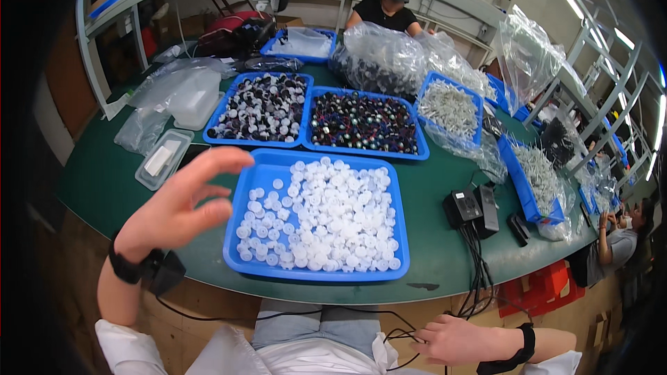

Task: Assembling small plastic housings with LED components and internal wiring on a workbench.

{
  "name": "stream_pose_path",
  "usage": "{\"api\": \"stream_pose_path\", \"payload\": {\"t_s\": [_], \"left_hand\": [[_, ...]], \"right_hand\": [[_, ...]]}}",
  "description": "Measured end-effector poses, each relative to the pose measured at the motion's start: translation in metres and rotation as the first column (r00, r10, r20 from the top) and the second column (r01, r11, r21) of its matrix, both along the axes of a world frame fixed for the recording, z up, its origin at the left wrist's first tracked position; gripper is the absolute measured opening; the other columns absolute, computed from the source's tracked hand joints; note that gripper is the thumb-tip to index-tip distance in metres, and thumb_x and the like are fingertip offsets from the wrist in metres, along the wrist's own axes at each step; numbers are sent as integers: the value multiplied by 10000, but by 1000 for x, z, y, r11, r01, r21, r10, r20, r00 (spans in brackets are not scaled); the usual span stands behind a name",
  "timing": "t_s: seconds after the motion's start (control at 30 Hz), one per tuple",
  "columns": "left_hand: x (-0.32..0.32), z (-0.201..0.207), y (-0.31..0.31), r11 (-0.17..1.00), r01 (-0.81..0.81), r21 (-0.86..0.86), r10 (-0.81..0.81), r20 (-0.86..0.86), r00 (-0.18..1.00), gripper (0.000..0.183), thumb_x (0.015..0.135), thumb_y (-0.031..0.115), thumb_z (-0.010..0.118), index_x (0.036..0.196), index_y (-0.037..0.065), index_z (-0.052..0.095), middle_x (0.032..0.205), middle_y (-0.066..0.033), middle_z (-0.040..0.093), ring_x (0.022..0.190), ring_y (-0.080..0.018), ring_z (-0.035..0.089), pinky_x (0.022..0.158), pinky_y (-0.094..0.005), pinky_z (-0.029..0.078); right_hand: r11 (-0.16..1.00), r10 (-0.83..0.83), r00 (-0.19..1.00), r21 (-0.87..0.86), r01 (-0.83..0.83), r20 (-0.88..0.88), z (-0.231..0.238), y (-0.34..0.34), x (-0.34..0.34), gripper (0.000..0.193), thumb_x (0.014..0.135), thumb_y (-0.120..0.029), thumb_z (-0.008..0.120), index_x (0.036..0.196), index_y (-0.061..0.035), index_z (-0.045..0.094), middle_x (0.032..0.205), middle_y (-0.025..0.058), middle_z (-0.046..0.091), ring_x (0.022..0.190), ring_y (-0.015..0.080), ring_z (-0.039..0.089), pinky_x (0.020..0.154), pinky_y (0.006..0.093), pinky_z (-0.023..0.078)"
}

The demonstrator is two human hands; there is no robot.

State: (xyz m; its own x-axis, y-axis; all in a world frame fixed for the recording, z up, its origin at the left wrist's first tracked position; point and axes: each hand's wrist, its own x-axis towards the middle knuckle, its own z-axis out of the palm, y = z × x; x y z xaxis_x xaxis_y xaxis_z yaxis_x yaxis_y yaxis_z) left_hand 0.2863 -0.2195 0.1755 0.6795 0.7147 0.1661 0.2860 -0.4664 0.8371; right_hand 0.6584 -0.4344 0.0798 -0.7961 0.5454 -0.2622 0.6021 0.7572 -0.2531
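My left hand (pixel 191 201) is raised at the left side of a blue tray (pixel 231 250). Its fingers are bent and apart, with nothing between them. Small translucent white plastic discs (pixel 340 215) fill much of that tray, heaped on the right and scattered more thinly on the left. My right hand (pixel 451 339) is low by my lap, below the table's front edge. Its fingers look loosely spread over thin black cables (pixel 396 333); the undersides of the fingers are hidden. Both wrists wear black bands, the left one with a black box (pixel 167 272) beside it.
Behind are trays of black-and-white parts (pixel 260 107) and dark beaded parts (pixel 361 123). A clear lidded box (pixel 164 160) lies left. Black power adapters (pixel 464 208) with trailing cables and bins of thin pale pieces (pixel 535 173) stand right. A co-worker (pixel 389 10) sits opposite behind plastic bags (pixel 382 55).
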Motion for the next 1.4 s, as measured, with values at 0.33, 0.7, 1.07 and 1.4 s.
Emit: {"api": "stream_pose_path", "payload": {"t_s": [0.33, 0.7, 1.07, 1.4], "left_hand": [[-57, -102, 13, 953, -300, 33, 298, -278, 913, 541, 749, 182, 656, 1200, 3, 418, 1070, -159, 494, 839, -198, 539, 672, -291, 451], [-63, -142, 8, 984, 53, 172, -7, -261, 965, 1061, 482, 405, 815, 1240, -82, 254, 1075, -258, 488, 950, -436, 483, 848, -444, 366], [-29, -169, 3, 940, -236, 245, 299, -268, 916, 857, 669, 310, 694, 1331, -21, 263, 1210, -262, 444, 1089, -404, 415, 936, -440, 303], [-28, -167, -10, 913, -375, 160, 404, -236, 884, 749, 675, 108, 690, 1302, -29, 304, 1260, -240, 393, 1140, -336, 416, 963, -390, 318]], "right_hand": [[813, -503, 859, 289, 506, -91, 21, 122, -21, 258, 827, -221, 544, 978, -14, 514, 767, 108, 548, 676, 261, 590, 516, 347, 481], [494, -817, 347, -249, 833, -461, -52, 155, -30, 655, 844, -348, 540, 1239, 93, 259, 1118, 300, 474, 1009, 397, 516, 837, 405, 434], [389, -857, 262, -225, 893, -443, -69, 145, -19, 788, 856, -440, 477, 1298, 122, 148, 1180, 321, 382, 961, 438, 502, 793, 428, 435], [242, -790, 342, 254, 936, -508, 20, 119, 66, 180, 766, -185, 519, 838, -26, 562, 760, 153, 614, 698, 336, 606, 610, 436, 488]]}}
